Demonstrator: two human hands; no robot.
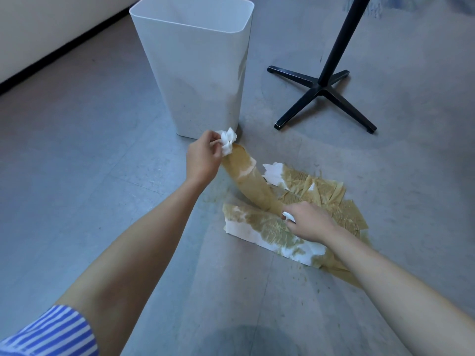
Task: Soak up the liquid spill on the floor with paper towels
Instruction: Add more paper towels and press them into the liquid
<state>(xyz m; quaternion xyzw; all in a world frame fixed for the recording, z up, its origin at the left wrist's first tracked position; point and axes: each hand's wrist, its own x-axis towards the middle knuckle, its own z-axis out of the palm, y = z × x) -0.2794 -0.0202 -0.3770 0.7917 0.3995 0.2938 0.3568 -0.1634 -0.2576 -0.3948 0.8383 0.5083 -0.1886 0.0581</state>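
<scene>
Here the left hand (205, 156) and right hand (309, 223) clamp their fingers on the soaked towel's (254, 187) dry white ends, likely to stay clean, above sodden sheets (267, 227) on the floor at 4 o'clock, bin (200, 73) at 12.

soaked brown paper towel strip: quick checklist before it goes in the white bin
1. Left hand grips the soaked brown paper towel strip by its white dry end: ok.
2. Right hand pinches its lower end: ok.
3. Strip clear of the grey floor: not ok, lower end meets the flat stained towels.
4. Tall white plastic bin upright, top open: ok.
5. Strip dripping: cannot tell.
</scene>
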